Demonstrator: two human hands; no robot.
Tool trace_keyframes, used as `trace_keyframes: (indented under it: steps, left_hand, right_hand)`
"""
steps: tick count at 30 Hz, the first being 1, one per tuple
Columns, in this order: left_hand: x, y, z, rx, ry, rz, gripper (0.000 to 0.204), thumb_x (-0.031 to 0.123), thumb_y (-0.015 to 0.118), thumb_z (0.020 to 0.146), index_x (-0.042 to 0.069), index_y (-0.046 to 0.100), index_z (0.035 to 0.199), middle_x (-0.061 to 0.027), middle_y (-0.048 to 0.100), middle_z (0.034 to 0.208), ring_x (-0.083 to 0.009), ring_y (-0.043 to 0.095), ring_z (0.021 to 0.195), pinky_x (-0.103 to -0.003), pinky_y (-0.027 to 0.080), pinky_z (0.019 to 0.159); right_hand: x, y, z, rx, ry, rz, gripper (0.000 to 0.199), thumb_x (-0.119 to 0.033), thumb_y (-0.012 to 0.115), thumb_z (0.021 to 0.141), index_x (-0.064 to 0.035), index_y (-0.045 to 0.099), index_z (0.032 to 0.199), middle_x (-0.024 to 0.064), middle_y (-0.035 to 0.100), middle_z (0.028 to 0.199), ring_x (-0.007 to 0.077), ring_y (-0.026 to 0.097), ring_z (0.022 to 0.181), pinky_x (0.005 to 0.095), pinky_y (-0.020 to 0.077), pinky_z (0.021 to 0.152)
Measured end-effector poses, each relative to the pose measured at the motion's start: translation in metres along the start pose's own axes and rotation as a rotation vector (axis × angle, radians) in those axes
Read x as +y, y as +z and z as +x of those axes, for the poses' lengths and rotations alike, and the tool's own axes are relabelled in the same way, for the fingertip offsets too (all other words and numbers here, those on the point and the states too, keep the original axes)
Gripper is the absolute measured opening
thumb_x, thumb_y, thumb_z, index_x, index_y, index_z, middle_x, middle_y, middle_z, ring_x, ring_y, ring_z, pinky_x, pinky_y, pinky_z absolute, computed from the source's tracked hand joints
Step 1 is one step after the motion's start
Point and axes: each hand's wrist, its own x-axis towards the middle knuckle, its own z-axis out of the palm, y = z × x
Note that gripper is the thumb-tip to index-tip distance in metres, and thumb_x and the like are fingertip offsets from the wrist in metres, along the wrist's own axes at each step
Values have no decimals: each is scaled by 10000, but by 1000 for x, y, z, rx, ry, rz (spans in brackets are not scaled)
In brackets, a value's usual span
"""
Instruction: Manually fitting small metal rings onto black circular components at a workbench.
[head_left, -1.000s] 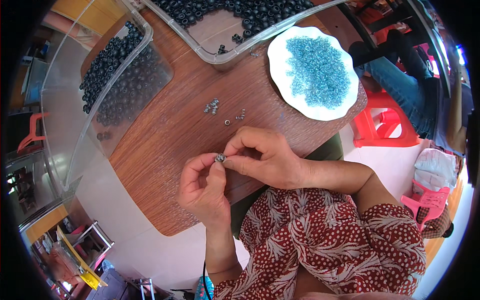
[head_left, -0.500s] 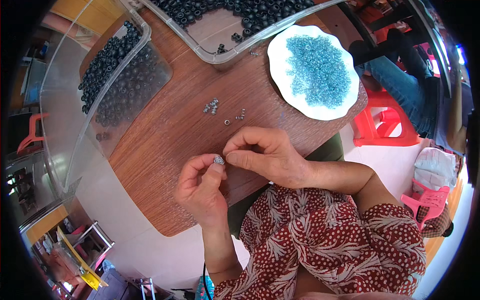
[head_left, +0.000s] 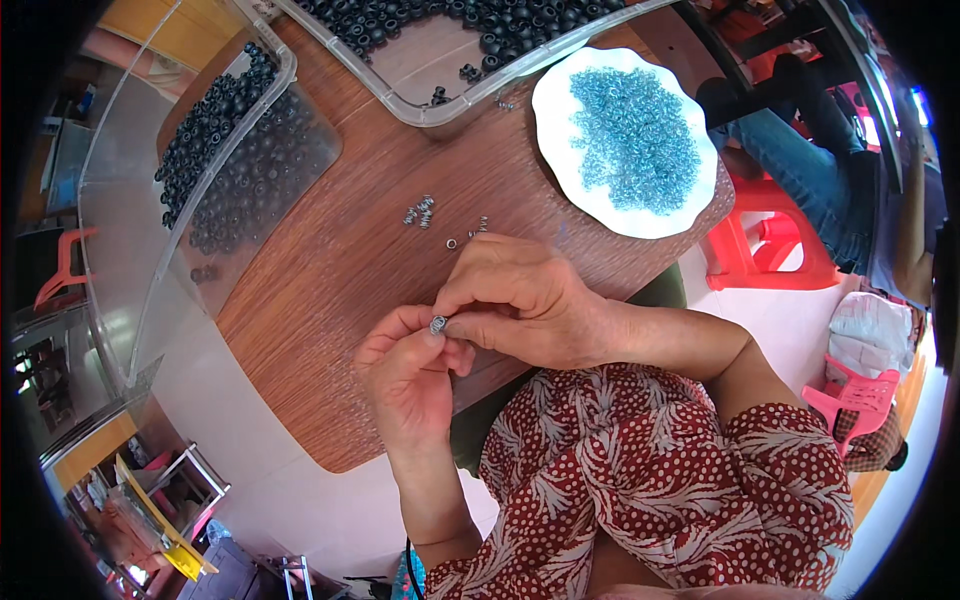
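Between the thumb and fingertips of my left hand [head_left: 408, 372] is a small clump of coiled metal springs [head_left: 438, 324]. My right hand [head_left: 535, 308] pinches at the same clump from the right, its thumb and forefinger touching the coils. Whether the clump is one spring or several, I cannot tell. Beyond my hands, a small group of loose springs [head_left: 419, 211] lies on the brown wooden table [head_left: 300, 330]. A single spring standing on end [head_left: 451, 243] shows as a ring close to my right hand, with other loose springs [head_left: 480, 226] beside it.
A scalloped white plate [head_left: 556, 150] heaped with springs stands at the far right. Clear plastic bins with black round parts stand at the far left [head_left: 240, 100] and far middle [head_left: 430, 112]. Red stools [head_left: 770, 255] and a seated person's jeans [head_left: 800, 180] are at right.
My right hand has moved a little to the left and its fingertips have closed in on the spring clump. My left hand has turned slightly, still holding the clump.
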Motion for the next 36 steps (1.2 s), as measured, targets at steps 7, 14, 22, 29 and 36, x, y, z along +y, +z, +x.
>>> trace_keyframes:
  steps: [7, 14, 22, 29, 36]
  left_hand:
    - [-1, 6, -2, 21, 3, 35, 124, 28, 581, 788, -84, 590, 839, -118, 587, 650, -175, 525, 521, -286, 419, 511]
    - [-6, 15, -4, 212, 347, 433, 88, -61, 598, 760, -51, 596, 848, -55, 574, 720, -94, 494, 584, -200, 385, 530]
    - [-18, 14, -4, 229, 811, 996, 97, -72, 605, 765, -21, 590, 846, -33, 566, 799, -102, 500, 662, -217, 410, 583]
    - [-21, 17, -4, 238, 1051, 1241, 204, -88, 652, 663, 0, 590, 837, -108, 572, 758, -242, 544, 633, -316, 445, 560]
    - [-20, 15, -6, 245, 919, 1145, 89, -66, 620, 759, -12, 600, 827, -35, 543, 784, -109, 493, 674, -212, 401, 582]
  right_hand:
    - [-4, -1, 0, 16, 14, -22, 96, -16, 641, 719, -20, 567, 779, 84, 557, 718, 281, 553, 704, 371, 445, 623]
    - [-2, -5, 2, 22, -13, -78, 126, 20, 644, 755, -1, 618, 877, 74, 567, 757, 209, 541, 702, 301, 419, 605]
    - [-19, -12, -1, -41, 506, 262, 120, -43, 646, 823, 15, 621, 925, 38, 617, 846, 78, 556, 791, 231, 451, 666]
    - [-19, -11, 0, -84, 572, 356, 122, -38, 642, 828, 14, 627, 937, 24, 626, 866, 55, 555, 802, 210, 461, 695]
    - [-17, -3, -3, -44, 508, 239, 120, -26, 639, 804, 9, 627, 917, 19, 610, 818, 54, 547, 774, 202, 448, 642]
